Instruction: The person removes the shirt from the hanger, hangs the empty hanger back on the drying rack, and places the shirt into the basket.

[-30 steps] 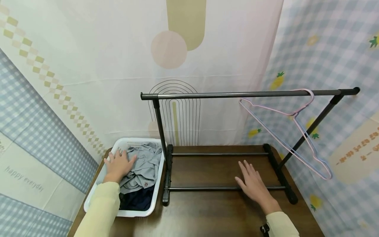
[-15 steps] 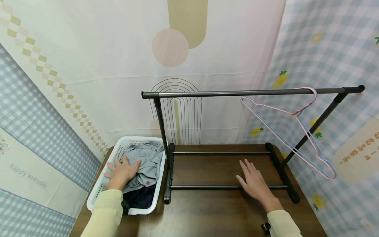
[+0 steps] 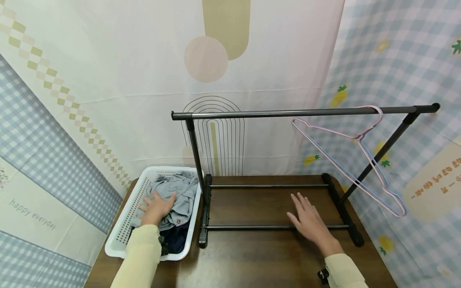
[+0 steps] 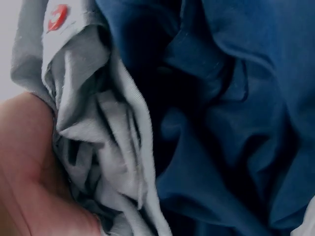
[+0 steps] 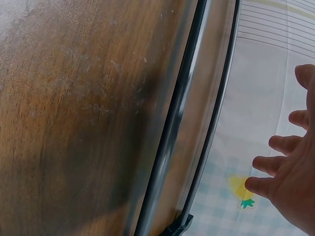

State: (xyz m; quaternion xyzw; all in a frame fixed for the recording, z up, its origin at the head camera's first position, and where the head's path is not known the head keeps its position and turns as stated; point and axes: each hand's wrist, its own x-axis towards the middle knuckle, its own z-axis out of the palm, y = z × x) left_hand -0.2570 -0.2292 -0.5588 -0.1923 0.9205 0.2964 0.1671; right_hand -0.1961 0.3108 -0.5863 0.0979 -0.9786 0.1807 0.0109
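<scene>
My left hand (image 3: 155, 209) rests with spread fingers on a grey garment (image 3: 181, 200) in the white laundry basket (image 3: 114, 245). The left wrist view shows that hand against the folds of the grey garment (image 4: 118, 142), which bears a small red badge. Beside it lies dark blue clothing (image 4: 236, 108), partly covered. My right hand (image 3: 309, 222) hovers around the rack's front lower bar (image 3: 248, 227), holding nothing. Its fingers are extended and slightly apart in the right wrist view.
A black garment rack (image 3: 252, 114) stands on the brown wooden table (image 3: 230, 260), right of the basket. Pink and blue hangers (image 3: 354, 138) hang near the right end of its top bar. Patterned cloths (image 3: 270, 52) line the back and sides.
My left hand has moved right and slightly down, from the basket's left side onto the grey garment. The right hand has stayed nearly still.
</scene>
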